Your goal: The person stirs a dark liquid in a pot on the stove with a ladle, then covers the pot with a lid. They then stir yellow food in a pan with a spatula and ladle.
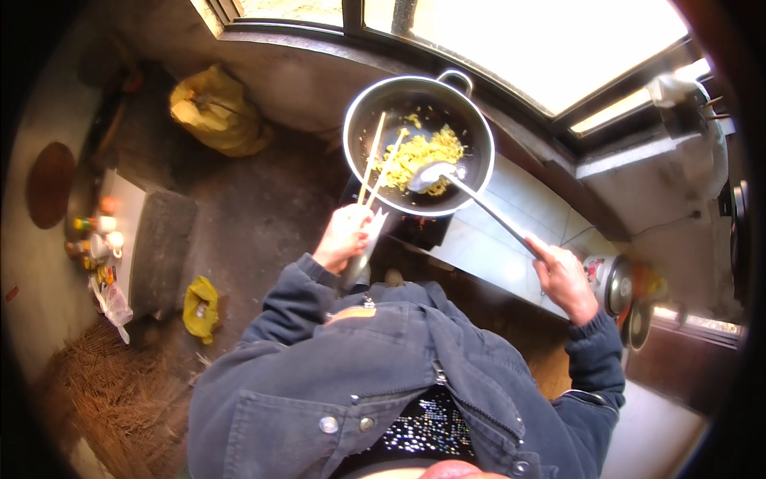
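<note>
A dark wok (413, 99) with a bright rim and a loop handle at its far side stands below the window. Yellow chopped food, like scrambled egg, lies in it (419, 157). My left hand (346, 236) is closed around a pair of wooden chopsticks (372, 157), their tips over the left part of the wok. The wok's pale handle (368, 245) appears right beside that hand; whether the hand also grips it I cannot tell. My right hand (562, 275) holds a metal spatula (491, 209) by its dark handle, its blade resting on the food.
A white tiled counter (497, 239) runs right of the wok towards a rice cooker (607, 281). Jars and cups stand on a side table (128, 227) at left. Yellow bags (218, 114), (200, 308) and a pile of dry twigs (119, 383) lie on the floor.
</note>
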The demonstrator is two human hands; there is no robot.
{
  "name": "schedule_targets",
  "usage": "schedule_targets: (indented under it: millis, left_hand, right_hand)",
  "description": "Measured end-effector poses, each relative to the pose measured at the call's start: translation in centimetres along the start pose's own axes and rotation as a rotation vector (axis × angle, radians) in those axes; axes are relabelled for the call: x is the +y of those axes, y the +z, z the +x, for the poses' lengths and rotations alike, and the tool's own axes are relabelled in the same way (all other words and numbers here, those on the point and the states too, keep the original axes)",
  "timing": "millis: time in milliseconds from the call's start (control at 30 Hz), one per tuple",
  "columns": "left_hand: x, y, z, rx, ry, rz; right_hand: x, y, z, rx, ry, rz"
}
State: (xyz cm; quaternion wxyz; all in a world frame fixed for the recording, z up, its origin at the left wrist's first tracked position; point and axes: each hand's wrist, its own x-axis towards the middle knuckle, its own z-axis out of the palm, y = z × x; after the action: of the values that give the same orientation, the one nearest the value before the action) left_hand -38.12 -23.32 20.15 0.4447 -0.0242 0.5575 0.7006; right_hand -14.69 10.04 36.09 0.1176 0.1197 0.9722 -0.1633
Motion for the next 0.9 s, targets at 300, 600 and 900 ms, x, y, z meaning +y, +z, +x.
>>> schedule_targets:
  millis: [300,600,900]
  left_hand:
    - [0.1,-0.2,-0.5,0.003,-0.019,-0.003]
    - [0.1,-0.6,-0.6,-0.012,0.001,-0.006]
    - [-0.1,-0.9,-0.7,-0.010,0.019,-0.012]
  right_hand:
    - [0.9,1.6,1.2,0.064,-0.028,0.122]
    - [-0.1,3.4,8.0,0.124,0.011,0.236]
    - [-1.4,0.1,1.9,-0.020,-0.102,0.036]
